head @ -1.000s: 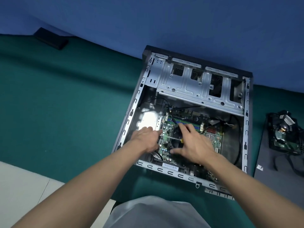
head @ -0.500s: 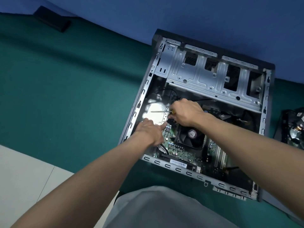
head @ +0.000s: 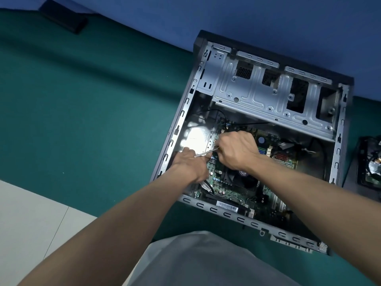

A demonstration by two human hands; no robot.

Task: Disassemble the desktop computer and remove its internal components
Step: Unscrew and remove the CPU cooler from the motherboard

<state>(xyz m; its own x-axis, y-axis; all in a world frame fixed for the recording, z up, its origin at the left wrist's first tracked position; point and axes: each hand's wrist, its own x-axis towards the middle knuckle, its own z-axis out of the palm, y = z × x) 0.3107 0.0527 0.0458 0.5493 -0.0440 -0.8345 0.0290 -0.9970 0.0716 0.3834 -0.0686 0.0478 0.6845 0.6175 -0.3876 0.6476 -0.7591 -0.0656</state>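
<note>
An open desktop computer case (head: 255, 93) lies on its side on the green table, its green motherboard (head: 284, 159) exposed with a black cooler fan (head: 239, 177) in the middle. My right hand (head: 237, 150) is fisted around a screwdriver (head: 206, 152) whose thin metal shaft points left and slightly down. My left hand (head: 190, 165) rests at the motherboard's left edge, its fingers meeting the shaft's tip; what the fingers pinch is hidden. An empty metal drive cage (head: 268, 96) fills the far end of the case.
The green table surface (head: 82, 112) spreads to the left, backed by a blue wall. A flat black object (head: 64, 19) lies at the far left. Removed black parts with cables (head: 371, 162) sit at the right edge. Black cables (head: 208, 185) lie inside the case near my left wrist.
My right hand lifted off the cooler, moved to the board's upper left with the screwdriver, then tilted its shaft down onto my left fingers. The view drifted left, so the case appears farther right.
</note>
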